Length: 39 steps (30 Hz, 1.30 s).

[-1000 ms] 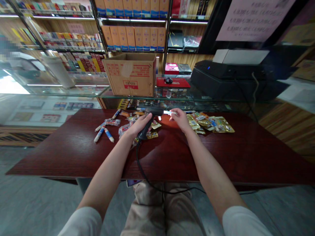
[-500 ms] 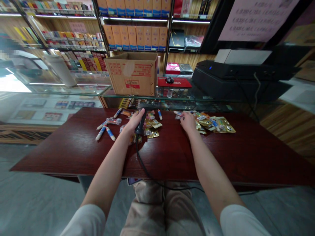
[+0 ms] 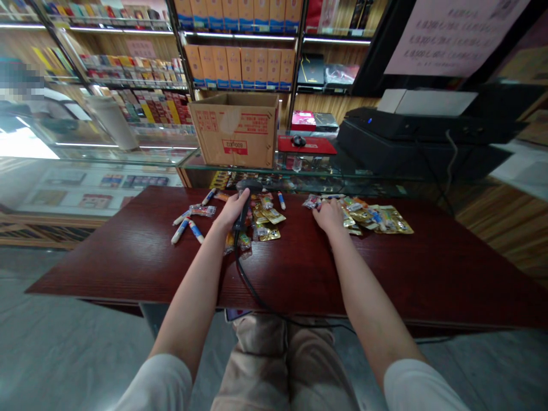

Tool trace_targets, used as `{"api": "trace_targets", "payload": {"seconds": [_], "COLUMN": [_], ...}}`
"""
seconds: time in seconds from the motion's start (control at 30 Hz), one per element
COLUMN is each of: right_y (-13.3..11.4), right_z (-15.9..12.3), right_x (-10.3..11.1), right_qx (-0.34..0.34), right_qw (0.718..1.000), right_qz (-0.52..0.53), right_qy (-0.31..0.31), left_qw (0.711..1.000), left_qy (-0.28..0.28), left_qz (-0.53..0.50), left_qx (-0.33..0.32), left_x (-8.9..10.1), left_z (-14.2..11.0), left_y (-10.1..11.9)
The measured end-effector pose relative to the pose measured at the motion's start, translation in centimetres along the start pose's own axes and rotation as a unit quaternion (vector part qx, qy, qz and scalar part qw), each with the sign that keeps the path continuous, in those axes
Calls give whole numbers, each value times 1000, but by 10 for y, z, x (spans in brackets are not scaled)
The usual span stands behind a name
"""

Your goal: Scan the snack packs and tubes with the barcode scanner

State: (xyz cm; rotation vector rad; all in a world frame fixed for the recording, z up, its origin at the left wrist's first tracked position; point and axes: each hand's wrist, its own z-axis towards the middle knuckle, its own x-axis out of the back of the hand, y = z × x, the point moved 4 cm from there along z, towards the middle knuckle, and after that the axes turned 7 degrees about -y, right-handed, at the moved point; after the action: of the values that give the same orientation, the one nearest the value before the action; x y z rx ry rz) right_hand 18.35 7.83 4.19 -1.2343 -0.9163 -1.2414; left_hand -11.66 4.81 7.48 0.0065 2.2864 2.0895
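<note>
My left hand (image 3: 234,210) is wrapped round the grip of a black barcode scanner (image 3: 242,218), its head pointing away from me and its cord trailing to my lap. Beneath and beside it lies a loose pile of small wrapped snacks, with gold packets (image 3: 273,215) on its right side. Blue-and-white wrapped sticks (image 3: 180,231) lie to the left of this hand. At the second pile, my right hand (image 3: 330,216) rests with fingers curled down at its left end; what they hold is hidden. Gold sachets (image 3: 391,220) spread to the right of it, and a clear packet (image 3: 311,201) lies by its fingertips.
The dark red wooden table (image 3: 291,268) meets a glass counter (image 3: 363,182) at the back. On the counter stand an open cardboard box (image 3: 233,134), a red mat (image 3: 317,146) with a mouse (image 3: 298,140), and black machines (image 3: 411,137). Stocked shelves rise behind.
The scanner in my left hand has tipped so that its head shows more above the hand. My right hand has stayed by the right pile with a slight shift of the fingers.
</note>
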Motion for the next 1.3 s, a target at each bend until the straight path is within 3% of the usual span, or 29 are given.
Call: {"api": "trace_targets", "payload": {"seconds": [0.13,0.23,0.37,0.43,0.53,0.7,0.83,1.0,1.17,1.3], "right_y": [1,-18,-64,-82,-91,-67,-32,1,10,9], "right_z": [1,3,12,19,28,34,28,12,7,7], "right_x": [6,6,-11,-21,-29,-29,-15,-5,-2,5], "right_qx": [42,107,159,141,97,78,85,77,47,63], "right_qw": [998,990,984,986,993,993,979,927,863,849], "right_qz": [16,57,79,66,36,67,184,368,502,524], "right_qy": [53,71,-12,-53,-61,-66,-30,0,-22,-32], "left_qw": [1000,1000,999,999,999,999,998,991,983,980], "left_qy": [5,3,-11,-15,-14,-18,-40,-112,-171,-191], "left_qz": [-17,-30,-37,-40,-43,-38,-51,-76,-60,-45], "left_qx": [3,-3,-9,-9,-7,-7,-24,-15,-29,-43], "left_x": [1,3,3,3,2,0,-7,-32,-56,-62], "left_z": [2,4,5,5,4,3,-2,-18,-24,-23], "left_y": [-2,-4,-7,-7,-6,-5,2,10,6,1]}}
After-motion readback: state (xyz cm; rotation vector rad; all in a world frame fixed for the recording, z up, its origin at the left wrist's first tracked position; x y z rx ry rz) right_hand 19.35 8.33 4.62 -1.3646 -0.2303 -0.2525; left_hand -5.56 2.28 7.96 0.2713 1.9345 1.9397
